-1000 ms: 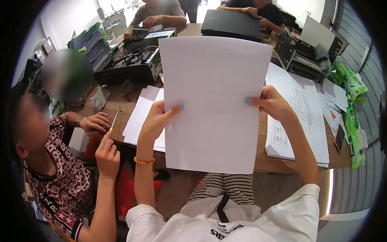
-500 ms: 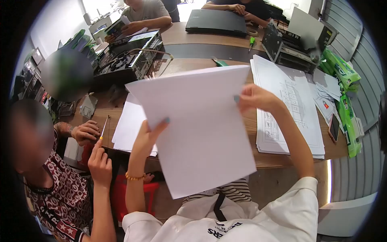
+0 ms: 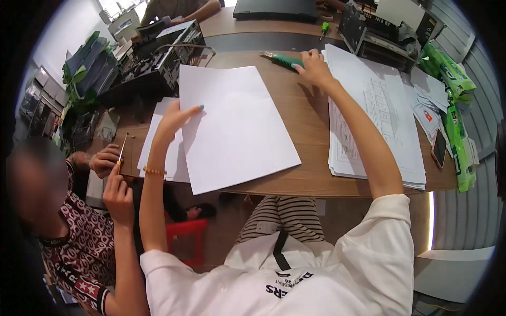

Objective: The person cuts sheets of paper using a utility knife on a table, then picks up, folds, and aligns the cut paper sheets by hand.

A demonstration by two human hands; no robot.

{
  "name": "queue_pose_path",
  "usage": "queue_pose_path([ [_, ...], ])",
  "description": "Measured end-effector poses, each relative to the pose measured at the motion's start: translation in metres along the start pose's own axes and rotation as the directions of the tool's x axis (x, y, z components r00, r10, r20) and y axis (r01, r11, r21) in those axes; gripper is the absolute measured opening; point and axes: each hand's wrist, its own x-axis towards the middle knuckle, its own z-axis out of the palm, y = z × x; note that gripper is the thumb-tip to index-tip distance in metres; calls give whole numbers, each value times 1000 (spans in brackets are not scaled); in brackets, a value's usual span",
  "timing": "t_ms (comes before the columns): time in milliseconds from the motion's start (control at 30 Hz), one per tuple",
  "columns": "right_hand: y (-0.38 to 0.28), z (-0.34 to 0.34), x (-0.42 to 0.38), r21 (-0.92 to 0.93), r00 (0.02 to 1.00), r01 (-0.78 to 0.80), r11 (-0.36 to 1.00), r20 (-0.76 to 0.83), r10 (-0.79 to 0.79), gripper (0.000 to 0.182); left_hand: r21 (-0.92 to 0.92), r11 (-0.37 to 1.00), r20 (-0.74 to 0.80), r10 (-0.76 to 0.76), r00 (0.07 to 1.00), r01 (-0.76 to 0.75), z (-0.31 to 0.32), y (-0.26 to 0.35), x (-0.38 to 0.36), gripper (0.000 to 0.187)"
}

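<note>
My left hand (image 3: 176, 118) grips the left edge of a blank white sheet (image 3: 237, 129), thumb on top and fingers underneath. That sheet lies over the table's near edge and partly covers other white paper (image 3: 154, 145) at the left. Toward the back, my right hand (image 3: 315, 68) is closed on the end of a green utility knife (image 3: 287, 60), whose tip points left. A thick stack of printed drawings (image 3: 377, 126) lies to the right, beneath my right forearm.
An open computer case (image 3: 179, 60) stands back left, a metal chassis (image 3: 377, 42) back right. A black laptop (image 3: 275, 9) and green screwdriver (image 3: 324, 29) are at the back. A phone (image 3: 438, 148) lies right. A seated person's hands (image 3: 117, 195) hold a yellow-handled tool at left.
The white sheet has been lowered and moved left toward the tabletop. My right hand has let go of it, moved back and taken hold of the green knife.
</note>
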Motion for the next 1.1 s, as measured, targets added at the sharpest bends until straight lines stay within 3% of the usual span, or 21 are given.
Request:
queue_pose_path([
  [33, 3, 1, 0, 32, 999, -31, 999, 8, 31, 40, 214, 976, -16, 33, 999, -29, 0, 5, 2, 45],
  [67, 4, 6, 2, 35, 999, -31, 999, 10, 30, 40, 431, 887, -230, 288, 930, -168, 6, 7, 0, 52],
  [100, 1, 12, 2, 84, 1000, 1, 996, -27, 1, 39, 651, 726, -354, 551, 756, -224, 15, 9, -2, 60],
  [133, -2, 20, 4, 135, 997, 31, 990, -70, -21, 38, 810, 514, -293, 773, 563, -284, 28, 28, -11, 69],
  [167, -6, 26, 5, 143, 998, 18, 989, -69, -8, 38, 714, 550, -191, 749, 634, -434, 47, 53, -32, 69],
  [200, -11, 31, 5, 27, 998, 32, 999, -58, -30, 38, 615, 586, 15, 660, 751, -527, 69, 63, -53, 73],
  [233, -13, 34, 7, -92, 998, 46, 995, -46, -50, 38, 583, 405, 329, 676, 660, -705, 87, 67, -65, 82],
  [267, -11, 31, 5, -94, 999, 34, 995, -37, -37, 38, 499, 414, 513, 567, 645, -761, 101, 74, -84, 88],
  [333, 0, 20, 4, -129, 999, 52, 990, -7, -54, 36, 458, 383, 674, 439, 594, -803, 111, 63, -91, 89],
  [367, 5, 16, 2, -87, 994, 54, 995, -90, -62, 34, 446, 382, 680, 444, 584, -810, 114, 59, -87, 89],
  [433, 19, -14, -19, 77, 980, 126, 989, -161, -113, 31, 583, 291, 652, 390, 651, -758, 112, 49, -79, 87],
  [500, 24, -58, -67, 273, 955, 217, 937, -260, -145, 27, 566, 360, 643, 370, 671, -741, 111, 42, -73, 86],
  [533, 22, -89, -99, 345, 952, 270, 899, -234, -196, 24, 559, 424, 621, 355, 699, -712, 110, 37, -71, 85],
  [567, 16, -117, -133, 439, 980, 198, 876, -112, -165, 24, 533, 450, 607, 387, 694, -717, 109, 34, -69, 74],
  [600, 20, -130, -192, 358, 940, 340, 870, -147, -306, 30, 516, 475, 613, 377, 694, -713, 112, 31, -66, 74],
  [667, 7, -152, -239, 377, 964, 248, 892, -1, -268, 39, 555, 501, 476, 463, 748, -664, 113, 38, -61, 63],
  [733, -1, -155, -267, 369, 967, 192, 910, 90, -240, 40, 583, 499, 449, 460, 766, -641, 125, 40, -61, 56],
  [900, -12, -151, -284, 400, 970, 178, 899, 80, -228, 40, 585, 514, 360, 529, 769, -627, 142, 36, -58, 57],
  [1100, -12, -150, -280, 387, 970, 189, 903, 69, -233, 40, 586, 516, 363, 523, 772, -625, 147, 32, -60, 57],
])
